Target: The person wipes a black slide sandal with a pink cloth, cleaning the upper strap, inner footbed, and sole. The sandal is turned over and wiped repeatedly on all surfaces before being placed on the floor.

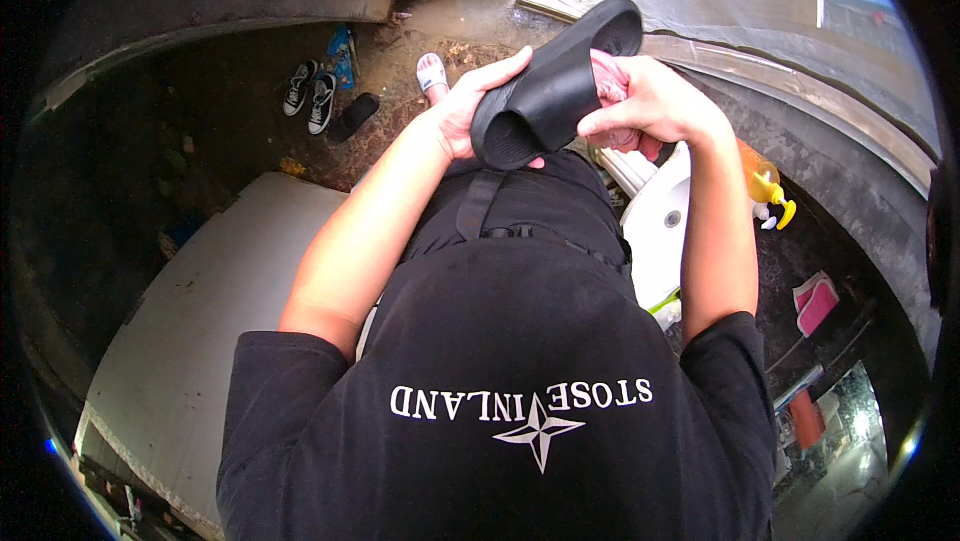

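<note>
A black slide sandal (555, 90) is held up in front of my body, tilted, with its broad strap facing me. My left hand (469, 102) grips the sandal along its left edge, thumb on the near face and the other fingers mostly hidden behind it. In my right hand (660, 102) is a crumpled pink cloth (611, 75), pressed against the strap's right edge. Part of the cloth hangs below the fingers. Whether it reaches under the strap I cannot tell.
A pair of black-and-white sneakers (310, 96) and another black slide (354, 117) lie on the floor. A white basin (652, 241) stands at my right, beside a yellow pump bottle (765, 184). A pink pad (815, 304) lies farther right. At my left is a pale board (217, 286).
</note>
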Demonstrator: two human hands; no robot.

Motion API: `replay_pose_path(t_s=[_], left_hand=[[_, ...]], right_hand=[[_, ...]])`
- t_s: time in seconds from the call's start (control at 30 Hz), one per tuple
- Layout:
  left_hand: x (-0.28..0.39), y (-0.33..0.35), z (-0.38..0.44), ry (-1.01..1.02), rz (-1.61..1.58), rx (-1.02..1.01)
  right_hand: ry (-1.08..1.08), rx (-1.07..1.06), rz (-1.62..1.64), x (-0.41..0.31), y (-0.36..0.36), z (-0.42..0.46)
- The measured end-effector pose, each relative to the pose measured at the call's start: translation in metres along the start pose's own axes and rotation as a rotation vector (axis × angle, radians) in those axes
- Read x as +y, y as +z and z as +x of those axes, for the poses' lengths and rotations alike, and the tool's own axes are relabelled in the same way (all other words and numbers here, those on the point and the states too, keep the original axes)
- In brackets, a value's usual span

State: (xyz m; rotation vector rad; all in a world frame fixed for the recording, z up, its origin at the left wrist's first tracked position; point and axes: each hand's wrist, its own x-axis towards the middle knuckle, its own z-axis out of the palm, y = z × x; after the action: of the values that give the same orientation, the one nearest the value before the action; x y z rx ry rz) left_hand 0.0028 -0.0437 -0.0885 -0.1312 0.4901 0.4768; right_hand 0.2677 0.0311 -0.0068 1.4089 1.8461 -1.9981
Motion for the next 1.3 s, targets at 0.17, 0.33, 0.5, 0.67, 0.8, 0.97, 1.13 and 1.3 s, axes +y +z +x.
replay_pose_path(t_s=[0.17,0.33,0.5,0.67,0.8,0.97,1.13,1.3], left_hand=[[-0.01,-0.011,0.0,0.198,0.024,0.002],[-0.015,0.035,0.01,0.312,0.08,0.326],[-0.017,0.013,0.027,0.499,-0.106,0.339],[-0.017,-0.032,0.034,0.419,-0.215,0.191],[-0.012,-0.035,0.025,0.399,-0.308,0.173],[-0.014,-0.023,0.016,0.51,-0.228,0.256],[-0.014,-0.037,0.027,0.557,-0.332,-0.144],[-0.018,0.009,0.026,0.747,-0.294,0.51]], right_hand=[[-0.171,0.541,-0.255,-0.007,-0.004,-0.013],[-0.254,0.674,-0.854,-0.035,0.067,0.024],[-0.461,0.629,-0.868,-0.035,0.101,0.041],[-0.527,0.453,-0.765,-0.036,0.107,0.026],[-0.531,0.338,-0.555,-0.021,0.103,0.009],[-0.179,0.423,-0.725,-0.011,0.107,0.002],[0.026,0.576,-0.784,-0.032,0.139,0.036],[-0.125,0.437,-0.457,-0.032,0.109,0.037]])
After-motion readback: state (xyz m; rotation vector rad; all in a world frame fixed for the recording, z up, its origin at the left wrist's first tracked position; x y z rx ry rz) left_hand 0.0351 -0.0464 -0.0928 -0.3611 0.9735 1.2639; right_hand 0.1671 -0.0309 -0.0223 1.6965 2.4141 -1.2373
